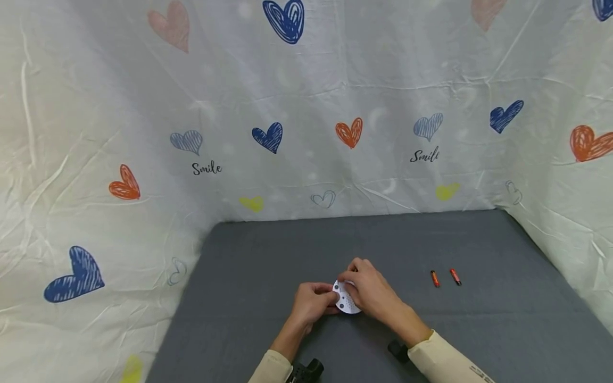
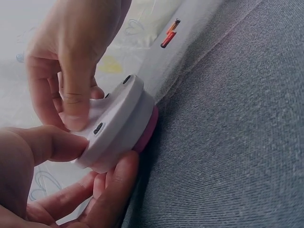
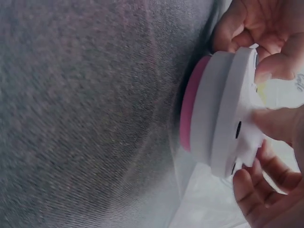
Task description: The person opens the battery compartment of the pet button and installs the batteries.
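Observation:
A round white device [image 1: 346, 301] with a pink base lies between both hands, its flat face marked with dark recessed holes and a patch of small dots. My left hand [image 1: 310, 306] grips its left edge, thumb on the face and fingers beneath. From above, my right hand [image 1: 373, 291] holds the far right side, its thumb [image 3: 278, 124] pressed on the face and its other fingers curled by the edge. The pink base [image 3: 192, 104] faces the grey cloth in the right wrist view. Part of the face is hidden under the right hand.
Two orange-and-black batteries, a left one [image 1: 435, 279] and a right one [image 1: 455, 276], lie apart on the grey tablecloth [image 1: 268, 250] right of the hands. A white curtain [image 1: 306, 175] printed with hearts hangs behind the table and along its sides.

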### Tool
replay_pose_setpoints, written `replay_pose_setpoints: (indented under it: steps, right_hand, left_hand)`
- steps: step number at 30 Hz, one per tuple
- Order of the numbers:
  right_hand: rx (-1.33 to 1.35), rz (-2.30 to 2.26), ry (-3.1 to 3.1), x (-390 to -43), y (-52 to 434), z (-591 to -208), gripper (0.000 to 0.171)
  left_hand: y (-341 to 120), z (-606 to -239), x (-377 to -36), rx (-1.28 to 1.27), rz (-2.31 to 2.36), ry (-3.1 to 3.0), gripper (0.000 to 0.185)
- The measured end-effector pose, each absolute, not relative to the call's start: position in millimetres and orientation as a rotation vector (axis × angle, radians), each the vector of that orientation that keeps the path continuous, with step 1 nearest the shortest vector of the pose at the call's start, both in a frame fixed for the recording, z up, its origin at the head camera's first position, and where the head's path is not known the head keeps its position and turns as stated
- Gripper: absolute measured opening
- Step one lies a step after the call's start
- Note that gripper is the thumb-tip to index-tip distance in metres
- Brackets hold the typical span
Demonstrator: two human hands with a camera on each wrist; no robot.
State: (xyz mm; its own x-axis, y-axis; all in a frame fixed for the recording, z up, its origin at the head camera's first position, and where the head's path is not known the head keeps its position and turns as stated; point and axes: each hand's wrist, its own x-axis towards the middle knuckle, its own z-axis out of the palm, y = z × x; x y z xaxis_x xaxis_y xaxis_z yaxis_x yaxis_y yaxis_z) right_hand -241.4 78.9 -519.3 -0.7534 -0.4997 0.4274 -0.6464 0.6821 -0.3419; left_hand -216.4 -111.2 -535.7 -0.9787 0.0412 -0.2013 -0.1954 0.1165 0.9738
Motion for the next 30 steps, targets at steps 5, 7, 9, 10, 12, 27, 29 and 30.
replay_pose_setpoints:
  steps: [5, 7, 9, 10, 12, 27, 29, 30]
  right_hand:
    - [0.909, 0.747, -2.577, -241.4, 78.7, -519.9, 0.014]
    - [0.914, 0.780, -2.588, -241.4, 78.9, -519.2, 0.015]
    - [0.910, 0.802, -2.602, -241.7, 79.2, -518.0, 0.015]
    - [0.905, 0.811, -2.608, -241.9, 79.9, -517.4, 0.015]
    - [0.885, 0.820, -2.614, -243.1, 83.1, -515.8, 0.015]
    - [0.675, 0.817, -2.677, -272.2, 141.3, -503.1, 0.014]
    - [0.656, 0.790, -2.714, -277.9, 149.0, -506.8, 0.014]
    - [0.648, 0.772, -2.735, -280.5, 152.3, -509.1, 0.014]
  left_hand:
    - [-110.6, -534.7, -215.7, -0.145, 1.971, 2.216, 0.031]
    - [-110.1, -534.4, -215.5, -0.147, 1.973, 2.215, 0.031]
    - [-109.8, -534.6, -215.6, -0.150, 1.975, 2.217, 0.030]
    - [-109.7, -534.5, -215.4, -0.151, 1.974, 2.219, 0.030]
    - [-109.6, -534.4, -215.2, -0.155, 1.973, 2.218, 0.030]
    - [-108.7, -534.4, -215.2, -0.191, 2.001, 2.184, 0.032]
    - [-108.3, -534.8, -215.0, -0.193, 2.001, 2.185, 0.031]
    - [-108.1, -534.9, -214.8, -0.196, 1.999, 2.187, 0.031]
